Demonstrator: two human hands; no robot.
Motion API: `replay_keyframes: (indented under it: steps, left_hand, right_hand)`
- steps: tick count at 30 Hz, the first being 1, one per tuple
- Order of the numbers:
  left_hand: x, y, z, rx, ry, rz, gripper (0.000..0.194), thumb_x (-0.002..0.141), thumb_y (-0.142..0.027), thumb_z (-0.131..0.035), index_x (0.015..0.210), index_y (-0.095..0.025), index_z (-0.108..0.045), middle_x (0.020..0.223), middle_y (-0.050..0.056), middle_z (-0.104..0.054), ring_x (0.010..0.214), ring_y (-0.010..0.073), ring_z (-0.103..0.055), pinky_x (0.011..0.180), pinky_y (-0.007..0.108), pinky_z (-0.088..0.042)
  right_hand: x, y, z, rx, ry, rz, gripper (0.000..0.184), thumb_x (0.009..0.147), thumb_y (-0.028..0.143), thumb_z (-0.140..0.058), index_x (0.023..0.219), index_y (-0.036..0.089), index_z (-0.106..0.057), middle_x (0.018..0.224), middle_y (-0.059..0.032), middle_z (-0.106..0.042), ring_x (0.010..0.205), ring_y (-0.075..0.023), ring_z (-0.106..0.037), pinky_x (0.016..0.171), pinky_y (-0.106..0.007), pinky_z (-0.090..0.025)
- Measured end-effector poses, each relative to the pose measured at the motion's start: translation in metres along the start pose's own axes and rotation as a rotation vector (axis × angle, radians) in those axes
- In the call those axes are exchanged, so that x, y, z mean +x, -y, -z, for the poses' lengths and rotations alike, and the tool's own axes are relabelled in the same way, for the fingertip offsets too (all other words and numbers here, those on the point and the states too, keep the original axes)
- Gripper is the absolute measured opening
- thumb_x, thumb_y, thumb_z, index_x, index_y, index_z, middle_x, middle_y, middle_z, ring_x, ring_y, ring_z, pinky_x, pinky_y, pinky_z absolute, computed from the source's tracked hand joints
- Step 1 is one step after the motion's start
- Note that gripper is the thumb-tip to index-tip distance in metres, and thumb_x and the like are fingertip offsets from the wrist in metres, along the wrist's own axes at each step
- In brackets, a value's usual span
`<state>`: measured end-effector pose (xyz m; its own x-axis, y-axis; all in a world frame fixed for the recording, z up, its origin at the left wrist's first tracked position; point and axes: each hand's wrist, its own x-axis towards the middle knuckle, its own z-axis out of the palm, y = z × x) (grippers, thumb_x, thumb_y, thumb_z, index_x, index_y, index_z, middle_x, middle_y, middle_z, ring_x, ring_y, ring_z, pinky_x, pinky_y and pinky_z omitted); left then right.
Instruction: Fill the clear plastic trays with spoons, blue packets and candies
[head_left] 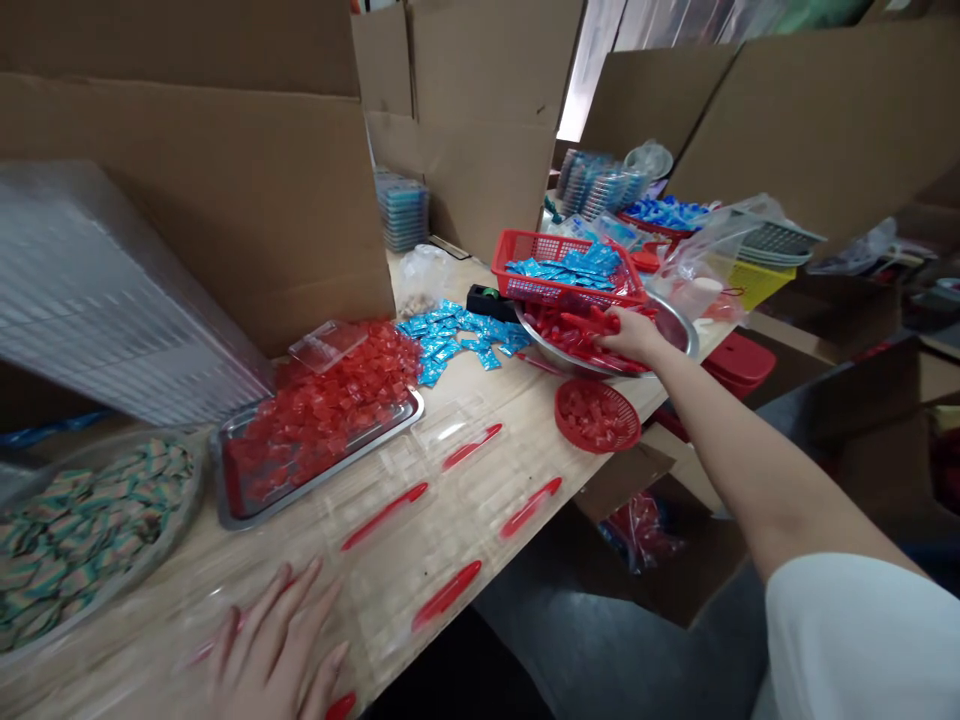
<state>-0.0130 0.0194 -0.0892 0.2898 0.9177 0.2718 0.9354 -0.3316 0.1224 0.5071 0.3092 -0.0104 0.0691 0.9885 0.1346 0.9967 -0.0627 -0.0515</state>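
While the person's right hand (631, 336) reaches into the metal bowl (688, 343) right of centre, its fingers bend among red pen-shaped pieces (551, 325); whether they grip one cannot be told. The left hand (271, 655), palm down at lower left, spreads its fingers loosely on or just over clear plastic trays (452, 422), gripping nothing visible.

The counter (529, 392) has its near edge slanting from bottom centre toward the right, with the floor (600, 660) below. A strip of wood shows between the trays and the round red basket (634, 408), which sits at that edge just before the bowl. Behind the bowl hand, a rectangular red basket (504, 262) of blue packets (574, 267) crowds the bowl's far side.

Glossy, slim and tapered, four red pieces lie slanted and apart in the trays around lower centre. Left of them, a metal tray (411, 410) carries heaped red translucent bits (337, 390).
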Motion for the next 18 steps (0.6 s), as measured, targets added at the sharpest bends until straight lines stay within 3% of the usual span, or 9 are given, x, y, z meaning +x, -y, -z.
replay_keyframes:
  steps: [4, 8, 10, 11, 13, 15, 16, 18]
  left_hand:
    - [0.009, -0.012, 0.005, -0.14, 0.031, 0.003, 0.043, 0.085, -0.028, -0.044, 0.128, -0.03, -0.049, 0.133, 0.005, -0.052, 0.129, 0.0269, -0.039, 0.109, 0.051, -0.02]
    - [0.028, -0.028, 0.02, -0.444, 0.034, 0.04, 0.044, 0.086, -0.026, -0.046, 0.129, -0.034, -0.047, 0.137, 0.001, -0.048, 0.131, 0.0247, -0.037, 0.111, 0.05, -0.02]
    - [0.049, -0.039, 0.034, -0.683, 0.038, 0.126, 0.041, 0.087, -0.029, -0.047, 0.127, -0.033, -0.048, 0.137, 0.002, -0.048, 0.13, 0.0235, -0.038, 0.109, 0.045, -0.026]
    - [0.063, -0.045, 0.041, -0.824, 0.033, 0.184, 0.038, 0.088, -0.031, -0.046, 0.125, -0.032, -0.05, 0.136, 0.002, -0.049, 0.128, 0.0231, -0.04, 0.108, 0.043, -0.029]
    - [0.095, -0.055, 0.055, -1.127, -0.032, 0.303, 0.035, 0.087, -0.037, -0.049, 0.12, -0.029, -0.055, 0.132, 0.003, -0.053, 0.126, 0.0219, -0.044, 0.107, 0.039, -0.031]
    - [0.125, -0.059, 0.063, -1.53, -0.112, 0.371, 0.039, 0.083, -0.046, -0.052, 0.117, -0.027, -0.056, 0.127, 0.004, -0.056, 0.117, 0.0204, -0.052, 0.098, 0.034, -0.041]
    - [0.136, -0.058, 0.063, -1.712, -0.072, 0.423, 0.043, 0.082, -0.053, -0.051, 0.114, -0.025, -0.057, 0.116, 0.005, -0.062, 0.104, 0.0194, -0.06, 0.088, 0.032, -0.048]
    - [0.145, -0.05, 0.057, -1.93, 0.092, 0.558, 0.053, 0.074, -0.064, -0.053, 0.1, -0.018, -0.061, 0.08, 0.005, -0.068, 0.068, 0.0167, -0.065, 0.063, 0.029, -0.053]
  right_hand:
    - [-0.006, 0.017, 0.019, 0.386, -0.221, -0.108, 0.038, 0.067, 0.028, -0.066, 0.101, 0.014, -0.057, 0.087, -0.0089, -0.065, 0.075, -0.0206, -0.058, 0.065, -0.031, -0.045]
    - [-0.014, 0.055, 0.063, 1.088, -0.324, -0.221, 0.015, 0.073, 0.028, -0.059, 0.082, 0.018, -0.052, 0.077, -0.0039, -0.061, 0.055, -0.0105, -0.049, 0.046, -0.022, -0.04]
    - [-0.029, 0.091, 0.085, 1.357, -0.18, -0.159, 0.013, 0.076, 0.031, -0.055, 0.075, 0.019, -0.049, 0.073, -0.0018, -0.06, 0.046, -0.0065, -0.043, 0.036, -0.017, -0.032]
    - [-0.041, 0.114, 0.091, 1.471, -0.044, -0.086, 0.013, 0.075, 0.032, -0.055, 0.074, 0.02, -0.05, 0.072, -0.001, -0.06, 0.044, -0.0051, -0.041, 0.033, -0.015, -0.027]
    - [-0.073, 0.169, 0.091, 1.679, 0.353, 0.051, 0.015, 0.069, 0.028, -0.062, 0.075, 0.02, -0.052, 0.07, -0.0004, -0.06, 0.041, -0.0041, -0.039, 0.029, -0.014, -0.019]
    - [-0.11, 0.227, 0.077, 1.713, 0.668, 0.117, 0.016, 0.067, 0.026, -0.065, 0.077, 0.02, -0.053, 0.066, -0.0002, -0.059, 0.042, -0.0053, -0.043, 0.027, -0.014, -0.018]
    - [-0.128, 0.256, 0.066, 1.694, 0.792, 0.139, 0.017, 0.068, 0.027, -0.064, 0.078, 0.019, -0.054, 0.066, -0.0006, -0.06, 0.041, -0.0052, -0.043, 0.027, -0.014, -0.021]
    - [-0.156, 0.305, 0.044, 1.62, 0.892, 0.161, 0.019, 0.069, 0.029, -0.063, 0.082, 0.018, -0.053, 0.063, 0.0008, -0.059, 0.038, -0.0052, -0.042, 0.029, -0.015, -0.029]
